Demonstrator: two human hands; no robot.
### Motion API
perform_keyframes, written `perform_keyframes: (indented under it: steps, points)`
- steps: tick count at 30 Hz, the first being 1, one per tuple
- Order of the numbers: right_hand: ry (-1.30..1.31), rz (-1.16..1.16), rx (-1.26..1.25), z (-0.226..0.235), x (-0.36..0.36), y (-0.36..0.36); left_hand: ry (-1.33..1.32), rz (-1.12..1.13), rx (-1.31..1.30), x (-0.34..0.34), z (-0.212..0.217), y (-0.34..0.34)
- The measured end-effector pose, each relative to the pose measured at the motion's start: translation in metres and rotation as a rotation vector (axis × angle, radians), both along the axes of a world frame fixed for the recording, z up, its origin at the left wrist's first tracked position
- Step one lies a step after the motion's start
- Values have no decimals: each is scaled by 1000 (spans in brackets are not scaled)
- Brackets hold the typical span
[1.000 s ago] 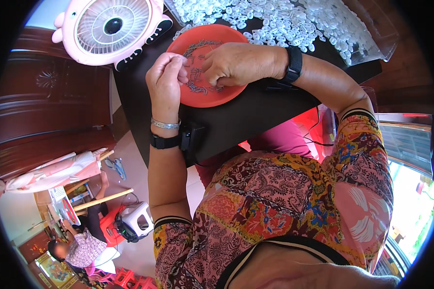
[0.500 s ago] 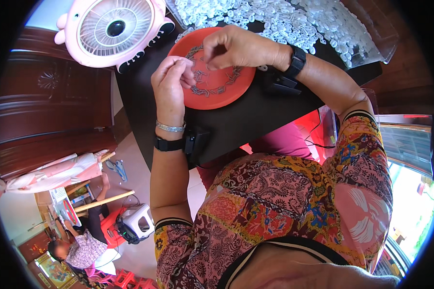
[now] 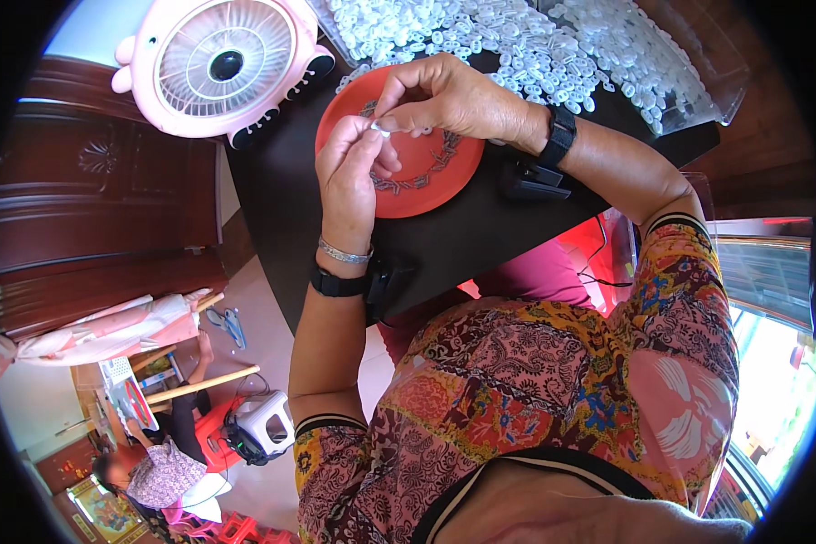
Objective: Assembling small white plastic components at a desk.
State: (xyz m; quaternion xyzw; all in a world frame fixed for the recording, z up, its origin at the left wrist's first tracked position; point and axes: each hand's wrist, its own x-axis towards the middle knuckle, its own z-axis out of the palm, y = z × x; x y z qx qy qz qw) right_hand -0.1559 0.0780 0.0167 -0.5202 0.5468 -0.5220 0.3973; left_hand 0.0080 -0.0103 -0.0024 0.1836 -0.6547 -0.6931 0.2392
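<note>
Above a red round dish [image 3: 462, 177], my two hands meet fingertip to fingertip. My left hand [image 3: 349, 172] pinches a small white plastic piece [image 3: 381, 130] between thumb and fingers. My right hand [image 3: 458, 100] is closed in a pinch touching the same spot; whatever its fingertips hold is too small to make out. Short grey metal pins [image 3: 417, 181] lie in a rough ring inside the dish. Beyond the dish spreads a heap of small oval white plastic pieces [image 3: 480, 32], each with holes.
A pink animal-shaped fan [image 3: 227, 63] stands at the far left of the black table [image 3: 281, 208]. A clear bin [image 3: 698, 104] holds more white pieces at far right. On the left another person [image 3: 168, 471] sits near a grey-white stool [image 3: 263, 422].
My left hand has moved right and come together with my right hand. A white piece now shows between the fingertips. The right thumb and fingers have drawn in around that spot.
</note>
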Motion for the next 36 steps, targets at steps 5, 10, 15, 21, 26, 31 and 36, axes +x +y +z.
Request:
perform_keyframes:
  steps: [5,10,15,21,26,31,36]
  points:
    - [65,3,-30,-2,0,0,-12,-35,34,-1,1,1]
    - [12,89,-8,4,-4,1,18,-85,30,1,4,-2]
    - [-1,120,22,4,-7,2,1,-91,58,1,4,0]
    - [152,101,-85,-1,-5,2,-113,-76,-15,2,4,-2]
    - [214,79,-177,5,-6,1,-93,-43,-13,3,4,-2]
    - [140,17,3,13,-11,6,1,23,29,0,1,-1]
    - [170,16,-90,8,-7,4,31,8,27,1,2,1]
